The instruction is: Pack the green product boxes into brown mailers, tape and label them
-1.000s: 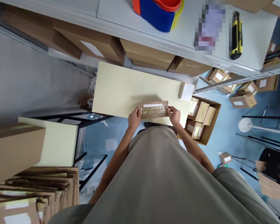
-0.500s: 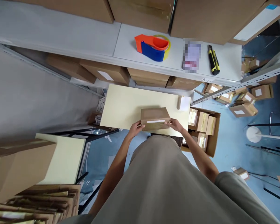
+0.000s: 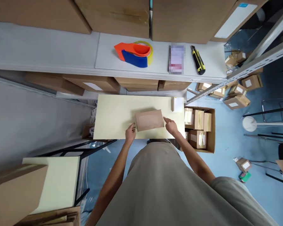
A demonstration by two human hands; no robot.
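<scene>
A small closed cardboard box (image 3: pixel 149 120) lies flat on the cream tabletop (image 3: pixel 115 116), slightly turned, its plain top facing up. Just off its left end is my left hand (image 3: pixel 130 133), thumb and fingers apart, with nothing in it. My right hand (image 3: pixel 171 126) is beside the right end, index finger stretched toward the box edge; whether the fingertip touches the cardboard I cannot tell. Behind it, at the table's far right corner, stands a small white box (image 3: pixel 178 104).
On the grey shelf (image 3: pixel 73 50) above lie an orange-and-blue tape dispenser (image 3: pixel 134 54), a blurred-out flat item (image 3: pixel 176 59) and a yellow-black utility knife (image 3: pixel 198 60). An open carton (image 3: pixel 211 138) of packed boxes stands right of the table. A large box (image 3: pixel 19 194) is at lower left.
The cardboard box has gone from being held with its labelled side towards me to lying flat on the table. Both hands have let go and moved out to its ends.
</scene>
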